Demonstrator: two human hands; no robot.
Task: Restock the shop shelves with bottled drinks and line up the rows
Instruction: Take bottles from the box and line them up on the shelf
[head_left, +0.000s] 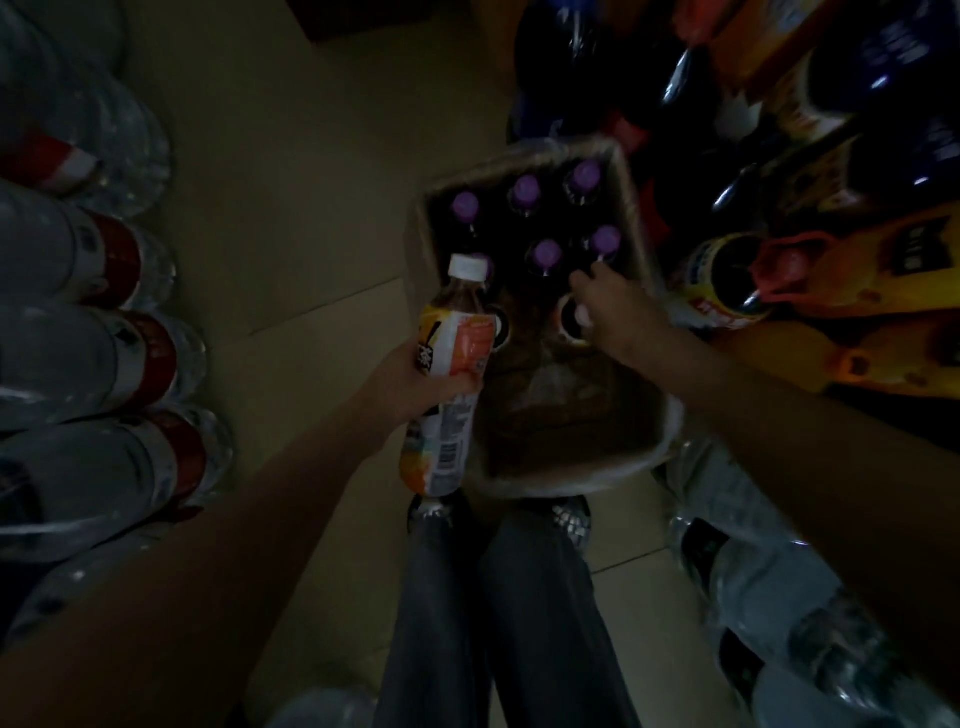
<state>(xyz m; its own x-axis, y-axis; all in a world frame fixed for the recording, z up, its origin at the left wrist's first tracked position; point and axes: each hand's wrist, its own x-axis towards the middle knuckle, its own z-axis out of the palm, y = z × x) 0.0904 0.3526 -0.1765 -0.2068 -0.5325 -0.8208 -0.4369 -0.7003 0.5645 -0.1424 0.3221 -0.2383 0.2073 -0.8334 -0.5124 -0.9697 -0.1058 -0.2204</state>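
A cardboard box (631, 208) sits on the floor (291, 218) in front of the person's legs (498, 613), its top open. In its far half stand dark bottles with purple caps (525, 188), six caps showing in two rows. Nearer in, two more bottle tops show as pale rings, their caps hard to make out. The near half of the box holds only loose clear wrap (561, 384).

The left hand (415, 379) grips a bottle (452, 374) round its middle, fingers curled over the orange and white label. That bottle has a white cap and is held tilted just over the box's left edge. The right hand (613, 306) reaches into the box with fingers curled down at the top of one bottle (571, 317) in the near row; whether it has a full grip on it, I cannot tell.

The floor is pale tile, dimly lit. On the left lie shrink-wrapped packs of clear bottles with red labels (130, 358). On the right stand dark cola bottles (883, 78) and orange and yellow packs (857, 280). More wrapped clear bottles (779, 571) lie at the lower right.
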